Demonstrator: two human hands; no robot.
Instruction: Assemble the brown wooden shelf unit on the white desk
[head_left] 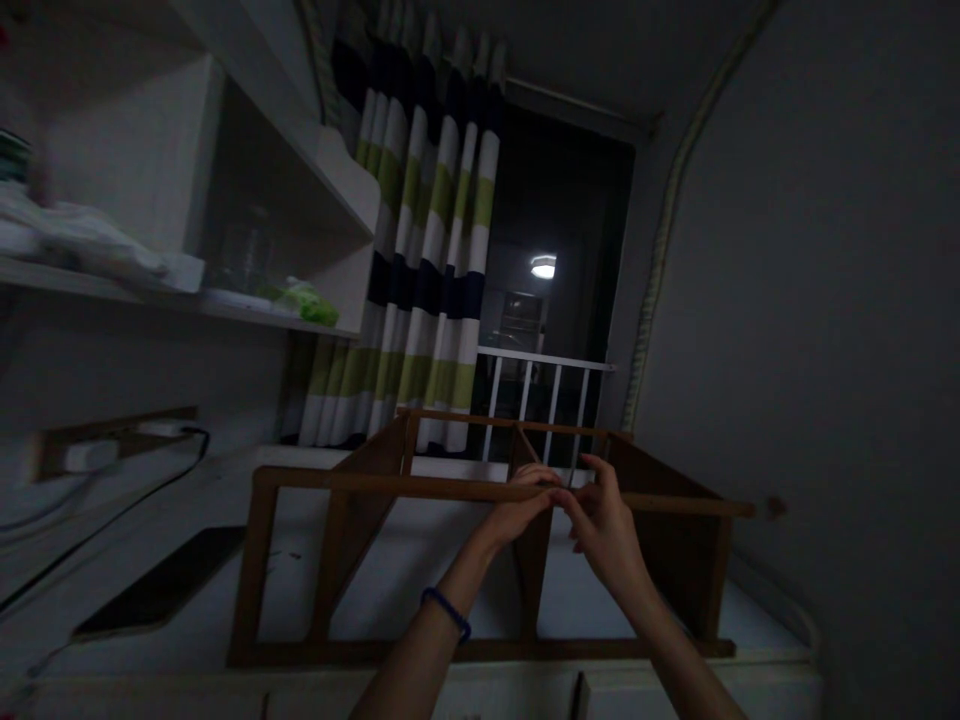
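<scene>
A brown wooden shelf rack [442, 487] with slanted dividers stands on the white tabletop, its long front rail level with my hands. My left hand [523, 508] is closed around the middle of that rail, fingers over the top and thumb at the near side. Just to its right, my right hand [606, 525] has its thumb and fingertips drawn together at the rail, close to the left thumb. One right finger is raised. Whatever lies between those right fingertips is too small and dark to make out. A dark blue band [448, 612] circles my left wrist.
A phone-like dark slab [165, 585] lies at the left, near a socket strip with a white plug [91, 456] and cables. A white wall shelf [292, 310] overhangs the left side. Behind are a striped curtain [431, 300], window and white railing [547, 358]. A wall rises at right.
</scene>
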